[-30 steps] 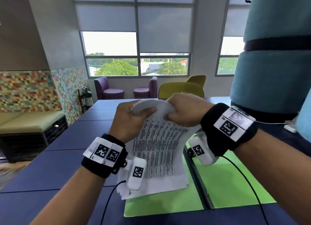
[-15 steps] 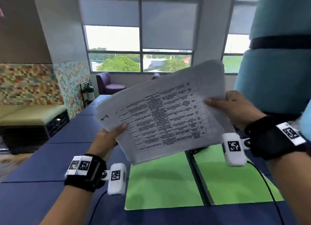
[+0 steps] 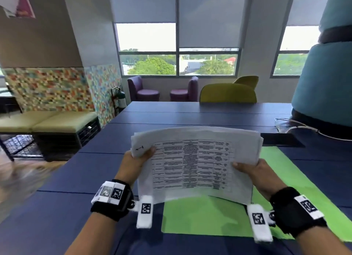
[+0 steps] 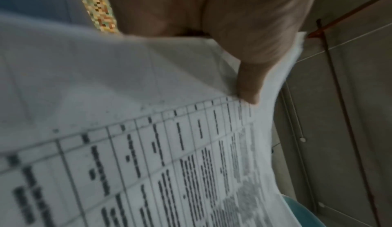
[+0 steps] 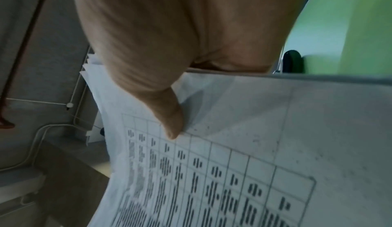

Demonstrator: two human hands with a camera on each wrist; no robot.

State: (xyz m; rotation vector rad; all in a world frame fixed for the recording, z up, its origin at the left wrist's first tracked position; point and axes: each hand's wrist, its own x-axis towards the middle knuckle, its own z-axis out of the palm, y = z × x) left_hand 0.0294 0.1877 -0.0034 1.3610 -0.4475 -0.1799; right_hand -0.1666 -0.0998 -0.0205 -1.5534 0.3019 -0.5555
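**White sheaf of papers [image 3: 196, 165] held up, ready to be squared**

The sheaf is a stack of printed sheets, the top one carrying a table of dark text rows. I hold it in the air in front of me, tilted up toward my face. It hangs above the green mat [image 3: 205, 216] without touching it. The sheets bow a little in the middle, and their far and right edges are fanned rather than flush.

My left hand [image 3: 133, 165] pinches the left edge near its upper corner. The left wrist view shows my left thumb [image 4: 250, 83] pressed on the top sheet, with the other fingers hidden behind the stack. My right hand [image 3: 255, 172] pinches the right edge the same way, right thumb [image 5: 169, 125] on the printed face and fingers underneath, out of sight.

The green mat lies on the blue table [image 3: 171, 117]. A pale cable [image 3: 304, 130] trails across the table's far right beside a teal padded column [image 3: 323, 83], well apart from the sheaf.

I judge that I am midway through tidying the stack: it is lifted and gripped at both sides, but not yet evened. The next move calls for standing the sheaf on one long edge over the mat. I should loosen both pinches just enough for the sheets to slide, then tap them down until the edges line up. If I loosen too far, loose sheets could slip out.
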